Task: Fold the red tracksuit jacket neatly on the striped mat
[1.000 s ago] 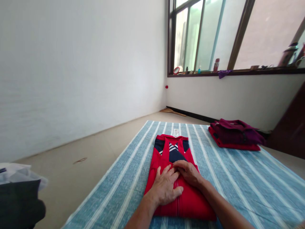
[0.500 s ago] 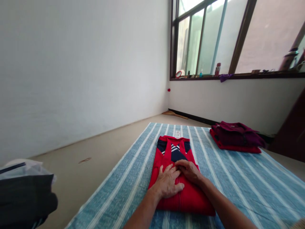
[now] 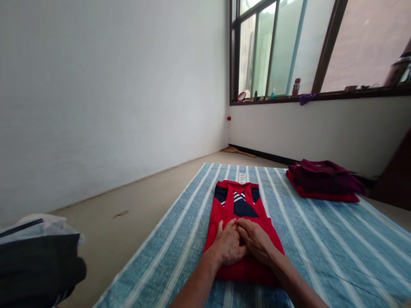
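Observation:
A folded red jacket point(image 3: 247, 271) with navy panels and white stripes lies on the blue striped bed sheet point(image 3: 180, 239), its collar end pointing away from me. My left hand point(image 3: 228, 244) rests palm down on the middle of the jacket, fingers stretched forward. Beside it and partly overlapping its fingers, my right hand point(image 3: 257, 240) also lies palm down on the cloth with its fingers extended. Neither hand grips the fabric visibly. The jacket's middle is hidden beneath both hands.
A stack of folded maroon and red clothes point(image 3: 324, 179) sits at the sheet's right edge. At the lower left is a pile of dark and white clothing point(image 3: 38, 265). A broom point(image 3: 237, 150) lies by the far wall. Small items, including a red bottle point(image 3: 296, 87), line the windowsill point(image 3: 276, 100).
My right hand has shifted closer over my left, and its fingers now overlap the left hand more. The view has turned slightly left. The jacket stays folded in place.

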Action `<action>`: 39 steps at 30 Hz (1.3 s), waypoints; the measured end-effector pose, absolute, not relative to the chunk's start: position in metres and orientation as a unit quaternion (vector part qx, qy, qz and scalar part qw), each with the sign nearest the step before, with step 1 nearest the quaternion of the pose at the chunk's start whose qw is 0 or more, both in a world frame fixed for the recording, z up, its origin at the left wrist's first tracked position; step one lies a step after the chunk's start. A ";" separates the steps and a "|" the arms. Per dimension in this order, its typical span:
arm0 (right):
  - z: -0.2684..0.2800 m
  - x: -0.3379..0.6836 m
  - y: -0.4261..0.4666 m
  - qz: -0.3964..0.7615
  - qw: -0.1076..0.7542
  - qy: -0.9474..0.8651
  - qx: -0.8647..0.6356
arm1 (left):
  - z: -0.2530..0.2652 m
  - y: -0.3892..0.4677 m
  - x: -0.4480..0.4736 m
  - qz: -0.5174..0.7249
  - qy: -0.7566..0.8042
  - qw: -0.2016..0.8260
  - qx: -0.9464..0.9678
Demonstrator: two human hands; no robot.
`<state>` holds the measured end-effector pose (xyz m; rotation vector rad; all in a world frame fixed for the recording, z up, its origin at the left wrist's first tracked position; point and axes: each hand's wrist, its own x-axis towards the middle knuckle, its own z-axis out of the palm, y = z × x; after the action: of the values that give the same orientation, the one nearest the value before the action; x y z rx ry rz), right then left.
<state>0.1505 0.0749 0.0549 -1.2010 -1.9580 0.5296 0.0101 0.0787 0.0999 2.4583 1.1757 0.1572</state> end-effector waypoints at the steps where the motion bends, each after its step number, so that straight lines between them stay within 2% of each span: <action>1: 0.055 0.151 0.074 0.227 0.387 -0.763 -0.466 | 0.099 0.079 0.010 0.060 0.423 0.205 0.880; 4: 0.055 0.151 0.073 0.256 0.401 -0.748 -0.463 | 0.095 0.079 0.010 0.065 0.424 0.206 0.879; 39: 0.059 0.149 0.073 0.233 0.405 -0.747 -0.473 | 0.098 0.081 0.012 0.039 0.436 0.178 0.881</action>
<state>0.1495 0.0727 0.0586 -1.1945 -1.8848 0.5884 0.0125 0.0810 0.0980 2.4938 1.2340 0.1108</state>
